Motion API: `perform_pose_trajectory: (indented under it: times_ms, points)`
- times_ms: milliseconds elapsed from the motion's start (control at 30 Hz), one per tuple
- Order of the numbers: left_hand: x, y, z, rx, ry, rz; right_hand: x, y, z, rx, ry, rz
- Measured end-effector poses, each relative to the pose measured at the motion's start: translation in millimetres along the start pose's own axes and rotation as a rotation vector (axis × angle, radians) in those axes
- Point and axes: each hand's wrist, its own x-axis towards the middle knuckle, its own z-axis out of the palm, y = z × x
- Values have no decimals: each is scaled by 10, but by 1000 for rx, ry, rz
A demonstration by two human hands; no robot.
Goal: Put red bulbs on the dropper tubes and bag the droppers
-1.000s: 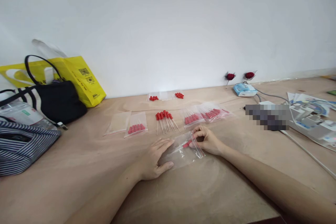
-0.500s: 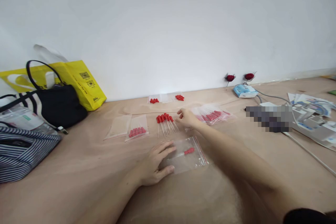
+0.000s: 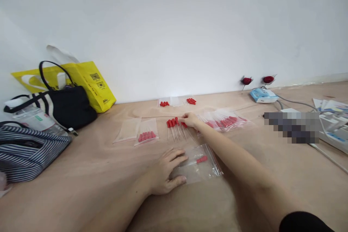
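My left hand (image 3: 171,170) lies with fingers apart on the left end of a clear zip bag (image 3: 190,174), pressing it to the table. Inside that bag is one dropper (image 3: 201,159) with a red bulb; part of its tube is under my fingers. Farther back, my right hand (image 3: 190,120) has thumb and fingers closed at the right end of a fanned row of red-bulbed droppers (image 3: 174,125). The bulb of one dropper (image 3: 184,124) shows just under these fingers, partly hidden by them.
Filled dropper bags (image 3: 225,121) lie right of my right hand. Left are a bag of several droppers (image 3: 147,136) and a flat clear bag (image 3: 127,130). Red bulbs (image 3: 164,104) lie near the wall. Handbags (image 3: 73,108) stand left; a tissue pack (image 3: 263,95) and cables are right.
My right hand has closed in on the rightmost dropper, which has shifted right, away from the others. My left hand stays on the bag. The whole view has shifted slightly.
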Motion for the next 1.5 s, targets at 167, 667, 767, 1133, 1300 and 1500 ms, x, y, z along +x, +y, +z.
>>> perform_pose_trajectory:
  times_ms: [167,667,767,1133,1300,1500]
  points:
    - [2,-16,-9,4,-14,12,-202,-43,-318,246,84,-13]
    - [9,3,-33,-50,-23,-12,-1361,637,-986,821,374,-12]
    - [9,20,-39,-49,-33,-38,-1413,594,-869,923,303,37]
    - [-8,29,-36,-42,-48,-120,-1503,666,-794,184,18,-237]
    - [1,1,-23,-41,-49,-102,-1452,645,-727,-145,10,-443]
    - [2,13,-31,-57,-22,-58,-1263,471,-887,-134,-95,-378]
